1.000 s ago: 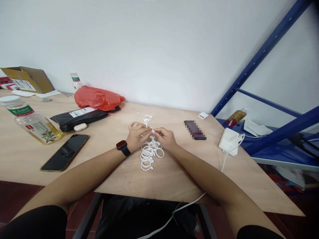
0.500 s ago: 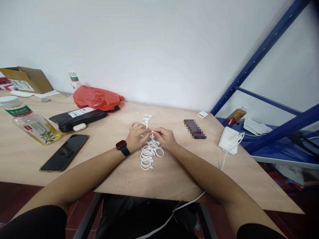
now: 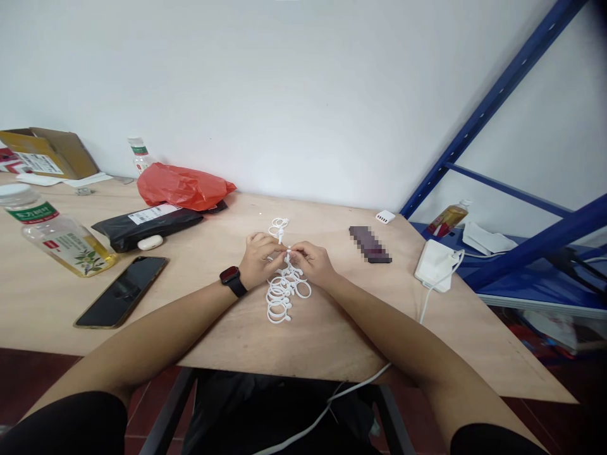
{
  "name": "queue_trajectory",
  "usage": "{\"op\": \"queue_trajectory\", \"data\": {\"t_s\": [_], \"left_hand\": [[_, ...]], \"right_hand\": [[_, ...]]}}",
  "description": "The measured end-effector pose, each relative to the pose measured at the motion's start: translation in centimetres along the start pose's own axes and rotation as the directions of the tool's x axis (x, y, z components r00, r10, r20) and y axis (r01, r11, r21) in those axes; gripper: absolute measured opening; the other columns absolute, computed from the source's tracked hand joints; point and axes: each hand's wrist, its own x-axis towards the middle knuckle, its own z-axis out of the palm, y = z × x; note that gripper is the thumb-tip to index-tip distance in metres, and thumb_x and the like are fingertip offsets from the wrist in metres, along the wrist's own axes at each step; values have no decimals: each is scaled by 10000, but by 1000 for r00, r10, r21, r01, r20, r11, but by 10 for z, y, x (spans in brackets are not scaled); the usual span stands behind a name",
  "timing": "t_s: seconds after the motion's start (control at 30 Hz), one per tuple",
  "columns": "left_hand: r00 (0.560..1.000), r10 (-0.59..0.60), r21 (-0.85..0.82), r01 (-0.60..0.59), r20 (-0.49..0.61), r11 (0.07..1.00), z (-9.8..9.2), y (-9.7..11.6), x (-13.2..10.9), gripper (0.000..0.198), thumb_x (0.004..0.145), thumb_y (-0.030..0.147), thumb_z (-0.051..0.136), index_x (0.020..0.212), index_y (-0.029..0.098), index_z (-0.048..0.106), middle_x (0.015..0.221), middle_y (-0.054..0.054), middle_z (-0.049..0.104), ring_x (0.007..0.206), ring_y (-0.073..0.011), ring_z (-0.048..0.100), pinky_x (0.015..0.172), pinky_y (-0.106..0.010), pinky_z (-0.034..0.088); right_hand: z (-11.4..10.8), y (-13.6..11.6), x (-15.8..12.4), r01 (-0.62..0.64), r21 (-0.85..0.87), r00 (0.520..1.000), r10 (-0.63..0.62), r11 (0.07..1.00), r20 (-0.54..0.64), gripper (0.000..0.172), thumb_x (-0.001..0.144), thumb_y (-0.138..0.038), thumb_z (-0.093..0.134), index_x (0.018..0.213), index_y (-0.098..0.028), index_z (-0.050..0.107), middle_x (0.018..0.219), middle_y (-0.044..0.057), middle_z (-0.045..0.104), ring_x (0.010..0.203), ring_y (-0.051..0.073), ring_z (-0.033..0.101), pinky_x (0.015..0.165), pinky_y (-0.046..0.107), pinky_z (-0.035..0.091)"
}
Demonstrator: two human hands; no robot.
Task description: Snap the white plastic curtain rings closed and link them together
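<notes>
My left hand (image 3: 260, 260) and right hand (image 3: 317, 264) pinch one small white piece (image 3: 289, 248), fingertips (image 3: 303, 246) nearly closed, near the white rings (image 3: 277, 297) on the table (image 3: 303, 347). The rings seem light and bendable; I would hold their knobs (image 3: 288, 318), though details are too small to be sure.

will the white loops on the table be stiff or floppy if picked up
The white loops look thin, so probably light. Their round curves suggest springy rather than limp. They overlap, so lifting one might drag others.
</notes>
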Motion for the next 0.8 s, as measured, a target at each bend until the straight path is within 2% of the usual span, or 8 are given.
{"op": "queue_trajectory", "data": {"t_s": [0.13, 0.23, 0.3, 0.37, 0.43, 0.6, 0.7, 0.8], "left_hand": [[1000, -26, 29, 26, 4, 999, -1, -1, 1, 191, 941, 336, 557, 934, 251, 729, 906, -34, 727, 937, -203, 601, 936, -428, 355], [1000, -2, 34, 2, 7, 999, -1, -3, 1, 176, 955, 302, 545, 966, 245, 711, 920, -28, 734, 935, -196, 610, 941, -423, 349], [1000, -3, 37, 3, -3, 999, 0, -5, 0, 156, 956, 282, 546, 998, 238, 690, 926, -27, 735, 928, -194, 618, 941, -422, 347], [1000, -27, 35, 27, -16, 999, 2, -6, 0, 137, 949, 288, 561, 1016, 228, 666, 930, -29, 734, 924, -193, 628, 945, -421, 349], [999, -48, 27, 49, -21, 998, 3, -6, -1, 133, 942, 303, 577, 1021, 216, 640, 930, -31, 734, 921, -193, 638, 950, -418, 353], [999, -1, 31, 0, 34, 1000, 4, -5, -1, 106, 943, 303, 578, 947, 205, 617, 922, -29, 732, 909, -191, 640, 950, -416, 350], [995, 59, 39, -62, 84, 997, 5, -5, -1, 111, 944, 291, 572, 899, 207, 631, 918, -29, 727, 912, -186, 637, 939, -404, 353], [985, 113, 34, -118, 127, 992, 6, -4, -2, 103, 936, 273, 579, 887, 217, 650, 925, -26, 728, 960, -188, 630, 948, -401, 345]], "right_hand": [[2, 5, 0, -44, 18, 997, 45, 999, -60, 252, 950, -432, 524, 991, -223, 658, 790, 19, 717, 652, 154, 674, 636, 265, 543], [-5, 13, 1, 29, -146, 998, -37, 989, -51, 220, 960, -371, 512, 999, -220, 667, 868, 36, 737, 719, 162, 689, 688, 267, 529], [-11, 18, 3, 138, -266, 990, -128, 954, 56, 206, 963, -322, 501, 987, -217, 676, 904, 44, 746, 775, 163, 692, 719, 261, 511], [-16, 21, 4, 261, -315, 959, -206, 912, 197, 191, 950, -292, 513, 956, -210, 685, 863, 37, 748, 754, 152, 681, 700, 246, 491], [-17, 22, 4, 325, -308, 936, -258, 894, 240, 166, 923, -300, 557, 930, -201, 691, 796, 27, 736, 679, 136, 655, 658, 236, 474], [-12, 20, 2, 183, -244, 979, -199, 952, -41, 252, 902, -368, 619, 1076, -192, 669, 810, 26, 719, 535, 106, 565, 598, 246, 475], [-9, 19, 2, 171, -187, 981, -185, 967, -60, 288, 940, -345, 569, 1186, -208, 629, 914, 45, 718, 581, 114, 602, 604, 253, 499], [-8, 17, 3, 225, -186, 970, -237, 956, -46, 230, 965, -304, 527, 1145, -230, 649, 977, 61, 717, 804, 158, 674, 722, 276, 537]]}}
